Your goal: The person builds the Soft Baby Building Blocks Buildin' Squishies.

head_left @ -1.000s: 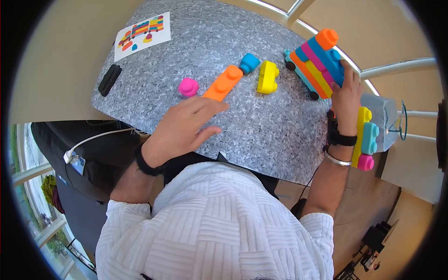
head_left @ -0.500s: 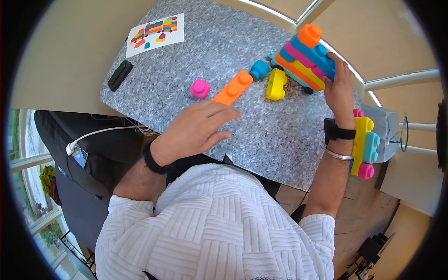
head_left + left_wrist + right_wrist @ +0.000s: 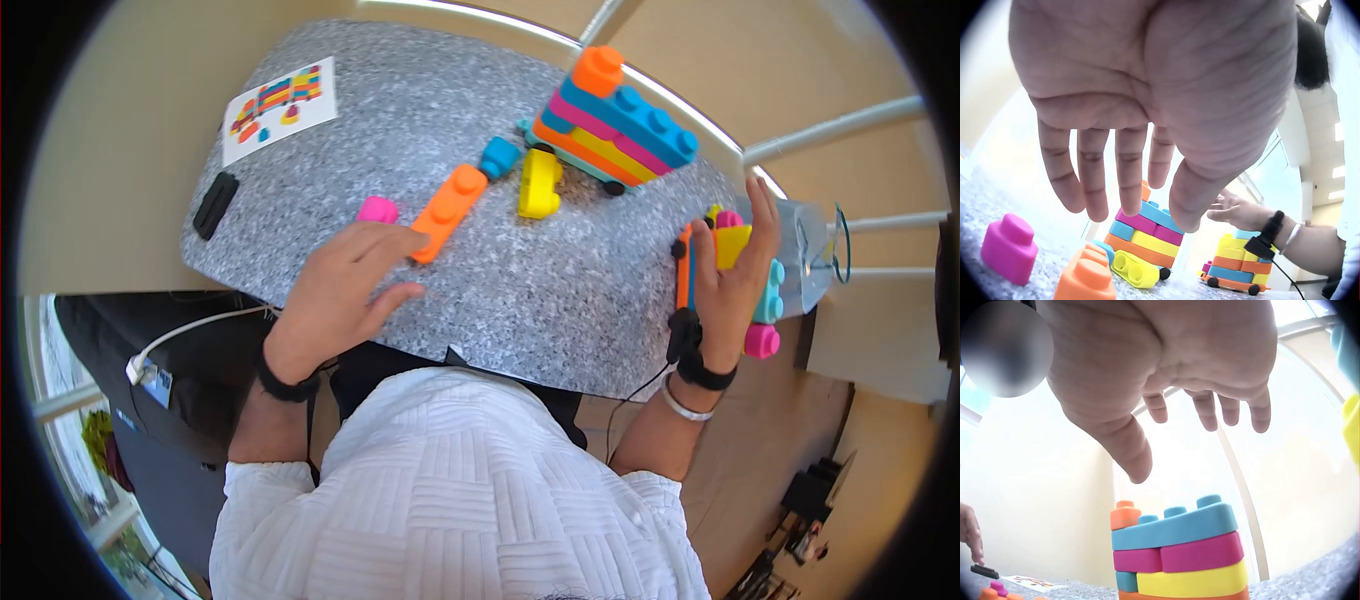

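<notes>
My left hand (image 3: 340, 285) hovers with fingers spread, fingertips near an orange long block (image 3: 447, 215) and a pink block (image 3: 378, 209); its palm holds nothing in the left wrist view. A wheeled stack of colored toy blocks (image 3: 625, 125), topped by an orange block (image 3: 598, 70), stands at the back. A yellow block (image 3: 540, 185) and a small blue block (image 3: 498, 157) lie beside its near end. My right hand (image 3: 735, 280), fingers extended and holding nothing, is over a second wheeled block stack (image 3: 684, 270) at the right edge, partly covering it in the head view.
A picture sheet (image 3: 285, 110) of block vehicles lies at the back left, with a black case-like object (image 3: 215, 205) nearer the left edge. Beyond the second stack is a clear container (image 3: 808, 255). A cable (image 3: 635, 405) runs from the right wrist.
The right hand has let go of the large stack and moved toward the second one. The large stack has shifted left, closer to the yellow and blue blocks. The left hand stays near the orange block.
</notes>
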`<action>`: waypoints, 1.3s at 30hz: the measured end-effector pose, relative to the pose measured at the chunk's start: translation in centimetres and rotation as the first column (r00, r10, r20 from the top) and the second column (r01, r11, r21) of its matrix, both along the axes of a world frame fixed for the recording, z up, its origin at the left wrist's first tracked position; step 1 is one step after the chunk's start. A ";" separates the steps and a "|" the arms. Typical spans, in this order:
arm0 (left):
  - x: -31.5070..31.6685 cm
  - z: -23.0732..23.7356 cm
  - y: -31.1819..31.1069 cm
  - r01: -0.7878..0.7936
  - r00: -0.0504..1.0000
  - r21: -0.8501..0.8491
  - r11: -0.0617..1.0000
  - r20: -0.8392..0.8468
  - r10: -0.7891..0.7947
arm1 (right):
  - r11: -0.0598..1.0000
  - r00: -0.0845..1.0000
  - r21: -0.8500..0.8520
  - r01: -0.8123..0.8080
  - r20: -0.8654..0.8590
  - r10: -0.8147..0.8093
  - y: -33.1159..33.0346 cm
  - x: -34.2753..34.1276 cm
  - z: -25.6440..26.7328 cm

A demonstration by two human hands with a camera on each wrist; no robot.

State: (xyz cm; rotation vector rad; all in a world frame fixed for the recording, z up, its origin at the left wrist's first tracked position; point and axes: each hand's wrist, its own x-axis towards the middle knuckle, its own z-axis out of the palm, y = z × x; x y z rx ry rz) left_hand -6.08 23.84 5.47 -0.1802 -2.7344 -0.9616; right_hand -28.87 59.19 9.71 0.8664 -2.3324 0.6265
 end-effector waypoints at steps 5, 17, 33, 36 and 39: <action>-0.3 -0.1 -0.9 -0.052 0.996 -0.028 0.998 -0.071 0.049 | 0.933 0.929 0.002 0.359 -0.096 -0.358 9.8 3.8 0.1; -0.8 0.5 0.6 -0.009 0.996 -0.048 0.999 -0.085 0.005 | 0.825 0.853 -0.293 0.484 0.370 -0.368 15.1 4.8 -6.0; -9.3 6.7 2.3 0.253 0.917 -0.263 0.931 -0.241 -0.318 | 0.769 0.830 -0.528 0.360 0.557 -0.006 15.0 2.3 -10.3; -14.5 7.4 3.9 0.235 0.885 -0.372 0.898 -0.300 -0.356 | 0.818 0.796 -0.484 0.311 0.602 0.054 15.7 1.3 -10.0; -19.8 7.2 5.6 0.136 0.872 -0.484 0.865 -0.356 -0.336 | 0.824 0.770 -0.475 0.309 0.633 0.077 15.2 0.3 -9.1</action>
